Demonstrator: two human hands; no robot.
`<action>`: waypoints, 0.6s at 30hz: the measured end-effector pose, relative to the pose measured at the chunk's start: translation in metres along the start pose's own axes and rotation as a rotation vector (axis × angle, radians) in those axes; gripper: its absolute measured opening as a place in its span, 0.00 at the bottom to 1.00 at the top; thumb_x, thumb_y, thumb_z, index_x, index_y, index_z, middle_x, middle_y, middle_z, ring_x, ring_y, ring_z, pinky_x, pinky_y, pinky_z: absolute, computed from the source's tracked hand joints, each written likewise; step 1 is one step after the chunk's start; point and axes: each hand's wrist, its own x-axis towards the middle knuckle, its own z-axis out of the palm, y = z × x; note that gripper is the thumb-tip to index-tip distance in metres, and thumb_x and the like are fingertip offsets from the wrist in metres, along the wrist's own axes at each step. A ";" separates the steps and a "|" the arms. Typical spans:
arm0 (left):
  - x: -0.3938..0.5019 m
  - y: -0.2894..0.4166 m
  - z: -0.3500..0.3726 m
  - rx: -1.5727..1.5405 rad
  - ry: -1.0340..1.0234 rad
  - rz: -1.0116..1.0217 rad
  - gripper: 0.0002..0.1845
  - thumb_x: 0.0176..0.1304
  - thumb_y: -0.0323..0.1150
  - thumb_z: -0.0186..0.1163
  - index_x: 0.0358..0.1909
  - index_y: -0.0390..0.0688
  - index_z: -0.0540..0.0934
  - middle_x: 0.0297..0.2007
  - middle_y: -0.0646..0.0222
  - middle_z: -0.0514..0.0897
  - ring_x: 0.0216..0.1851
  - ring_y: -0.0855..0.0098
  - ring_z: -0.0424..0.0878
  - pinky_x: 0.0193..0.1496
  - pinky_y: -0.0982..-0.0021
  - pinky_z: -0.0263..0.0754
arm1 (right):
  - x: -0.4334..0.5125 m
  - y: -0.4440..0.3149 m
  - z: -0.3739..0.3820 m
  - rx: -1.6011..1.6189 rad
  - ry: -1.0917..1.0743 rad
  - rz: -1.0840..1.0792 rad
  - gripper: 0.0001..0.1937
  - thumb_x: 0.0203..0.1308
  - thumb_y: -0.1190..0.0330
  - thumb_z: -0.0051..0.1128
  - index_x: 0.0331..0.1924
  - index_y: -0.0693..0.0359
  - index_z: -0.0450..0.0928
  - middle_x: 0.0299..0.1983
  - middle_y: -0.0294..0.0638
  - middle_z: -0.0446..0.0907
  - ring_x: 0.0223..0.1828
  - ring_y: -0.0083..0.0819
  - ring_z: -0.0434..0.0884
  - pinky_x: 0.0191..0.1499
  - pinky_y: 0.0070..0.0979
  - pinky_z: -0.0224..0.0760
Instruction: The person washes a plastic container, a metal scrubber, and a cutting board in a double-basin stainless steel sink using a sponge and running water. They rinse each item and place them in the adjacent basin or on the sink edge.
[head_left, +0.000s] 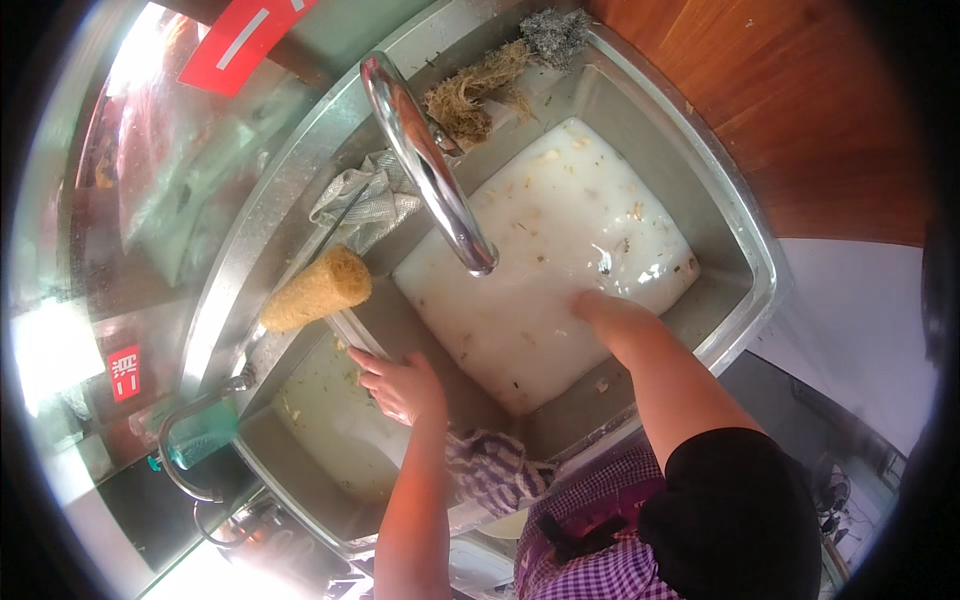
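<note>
My right hand (592, 306) reaches into cloudy white water (517, 300) in the larger basin of a stainless steel double sink (712, 195); its fingers are under the surface, so what they do is hidden. Food scraps float around it. My left hand (401, 386) rests on the divider (356, 334) between the basins, fingers over its edge. Just above that hand, a loofah sponge (319, 291) lies across the divider's far end. The curved chrome faucet (431, 165) reaches over the larger basin. A striped cloth (495, 469) hangs at the near edge beside my left forearm.
Behind the faucet are a mesh cloth (371, 195), a fibrous scrubber (476, 94) and a steel wool scourer (555, 36). The smaller basin (330, 427) also holds cloudy water. A green bottle (202, 439) stands at the left, near a second curved metal spout (172, 442). A wooden surface (810, 127) borders the right.
</note>
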 end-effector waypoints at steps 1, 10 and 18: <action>0.000 0.000 0.000 0.004 0.004 -0.004 0.47 0.58 0.39 0.58 0.76 0.42 0.45 0.50 0.46 0.72 0.47 0.50 0.79 0.49 0.53 0.77 | -0.002 0.007 -0.009 0.025 -0.028 0.007 0.14 0.64 0.61 0.50 0.40 0.63 0.80 0.36 0.49 0.83 0.37 0.43 0.82 0.41 0.44 0.75; -0.001 0.000 -0.001 0.023 0.007 0.021 0.47 0.59 0.38 0.57 0.76 0.42 0.44 0.50 0.44 0.72 0.45 0.49 0.80 0.47 0.53 0.78 | 0.010 0.034 -0.051 -0.019 -0.091 0.056 0.14 0.65 0.59 0.50 0.40 0.62 0.79 0.36 0.49 0.82 0.37 0.42 0.82 0.40 0.44 0.75; 0.001 -0.003 0.000 0.012 0.019 0.051 0.47 0.59 0.38 0.58 0.76 0.41 0.44 0.49 0.44 0.72 0.44 0.49 0.80 0.47 0.53 0.78 | 0.012 0.025 -0.024 -0.114 0.010 0.023 0.15 0.65 0.58 0.50 0.40 0.62 0.79 0.36 0.49 0.82 0.36 0.42 0.82 0.39 0.43 0.75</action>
